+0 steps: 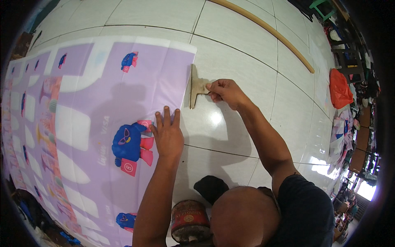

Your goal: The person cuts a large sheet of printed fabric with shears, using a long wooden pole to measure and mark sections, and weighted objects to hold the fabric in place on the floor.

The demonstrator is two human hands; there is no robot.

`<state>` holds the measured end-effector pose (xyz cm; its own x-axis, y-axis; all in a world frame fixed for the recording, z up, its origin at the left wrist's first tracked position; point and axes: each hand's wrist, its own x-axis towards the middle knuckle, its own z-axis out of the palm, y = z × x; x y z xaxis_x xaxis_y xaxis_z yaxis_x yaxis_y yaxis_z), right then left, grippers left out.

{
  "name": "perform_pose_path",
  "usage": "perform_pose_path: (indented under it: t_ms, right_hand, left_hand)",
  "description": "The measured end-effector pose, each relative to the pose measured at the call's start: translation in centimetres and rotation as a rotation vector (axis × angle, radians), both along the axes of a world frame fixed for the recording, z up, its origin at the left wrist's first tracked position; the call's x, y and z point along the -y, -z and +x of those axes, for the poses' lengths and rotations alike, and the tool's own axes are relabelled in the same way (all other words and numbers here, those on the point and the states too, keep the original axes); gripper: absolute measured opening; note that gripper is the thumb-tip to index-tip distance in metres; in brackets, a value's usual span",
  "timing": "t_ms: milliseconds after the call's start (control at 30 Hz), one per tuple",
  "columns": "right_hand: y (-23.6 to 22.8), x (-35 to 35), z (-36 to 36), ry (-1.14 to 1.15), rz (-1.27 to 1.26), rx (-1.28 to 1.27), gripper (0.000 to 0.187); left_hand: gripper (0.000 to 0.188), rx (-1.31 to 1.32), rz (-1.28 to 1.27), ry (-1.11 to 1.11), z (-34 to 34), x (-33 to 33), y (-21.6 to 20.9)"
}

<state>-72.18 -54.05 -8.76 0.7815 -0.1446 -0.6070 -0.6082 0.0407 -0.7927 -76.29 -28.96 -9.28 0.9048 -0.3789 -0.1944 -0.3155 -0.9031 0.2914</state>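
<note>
A long thin wooden stick (pixel 269 31) lies on the white tiled floor (pixel 230 53), far up and to the right. It bends a little in the picture. A bright orange-red plastic bag (pixel 340 88) sits on the floor near the right edge. Below it is a heap of folded printed cloths (pixel 342 136) in white, pink and blue. A round rusty red tin can (pixel 190 220) stands on the floor at the bottom. Just above it, touching or nearly so, is a small black lump (pixel 210 188). A green stool (pixel 322 8) shows at the top right.
</note>
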Motion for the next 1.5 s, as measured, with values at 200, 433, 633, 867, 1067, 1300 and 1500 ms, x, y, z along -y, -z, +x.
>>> perform_pose_path:
  t_ms: [200,433,633,867,1067,1300,1500]
  right_hand:
    - [0.2,-2.4,-1.6,-0.131,0.074,-0.050,0.027]
    - [0.9,-2.4,2.3,-0.016,0.024,0.008,0.033]
    - [2.2,-1.3,4.1,0.128,-0.014,0.078,0.040]
    - [2.0,-1.6,5.1,0.107,-0.066,0.063,0.047]
    - [1.0,-1.6,5.2,0.020,-0.150,-0.014,0.059]
    - [-2.3,-1.9,3.8,-0.010,-0.808,0.146,0.068]
    - [-4.4,-7.7,-0.4,-0.177,-0.651,0.380,0.044]
  left_hand:
    - [0.050,-0.020,0.011,0.002,0.0,0.1,-0.4]
    - [0.049,-0.016,0.001,0.007,0.0,-0.1,0.1]
    - [0.049,0.020,-0.040,-0.004,-0.3,-0.3,0.4]
    - [0.050,-0.002,-0.001,-0.006,-0.1,-0.2,-0.2]
    - [0.049,0.014,-0.006,-0.001,-0.4,-0.2,0.2]
    - [0.049,0.115,-0.178,-0.001,-0.8,-1.1,-1.1]
    - [0.045,0.219,-0.250,-0.069,-4.9,-15.6,-3.3]
